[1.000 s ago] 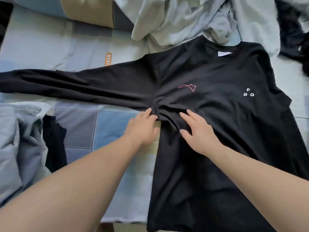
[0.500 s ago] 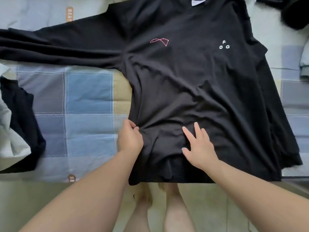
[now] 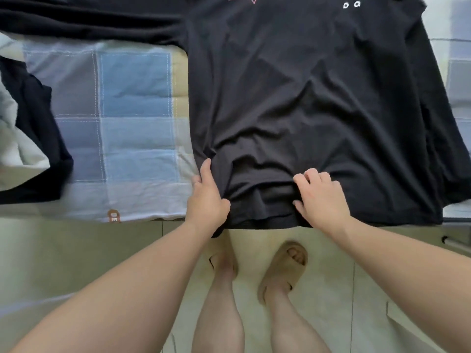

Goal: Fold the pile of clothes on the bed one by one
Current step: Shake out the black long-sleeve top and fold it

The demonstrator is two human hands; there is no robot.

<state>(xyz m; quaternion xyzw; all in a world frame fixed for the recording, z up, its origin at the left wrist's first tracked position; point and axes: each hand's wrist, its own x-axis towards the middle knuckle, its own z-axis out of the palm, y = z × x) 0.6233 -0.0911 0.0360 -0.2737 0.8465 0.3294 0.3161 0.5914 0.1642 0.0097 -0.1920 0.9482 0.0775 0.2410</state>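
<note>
A black long-sleeved shirt lies face up on the bed, its left sleeve stretched out to the left and its hem hanging at the bed's front edge. My left hand holds the shirt's left side edge just above the hem, with the cloth puckered at its fingertips. My right hand sits on the lower middle of the shirt, fingers curled and bunching a ridge of cloth near the hem. The collar is out of view at the top.
A patchwork bedcover in blue and beige lies under the shirt. Another black garment and pale cloth lie at the left. Below the bed edge are floor tiles and my legs in tan slippers.
Both hands have slid down the shirt from its armpit area to just above the hem. My right hand's flat fingers have curled into the cloth. The view has tipped down toward the floor.
</note>
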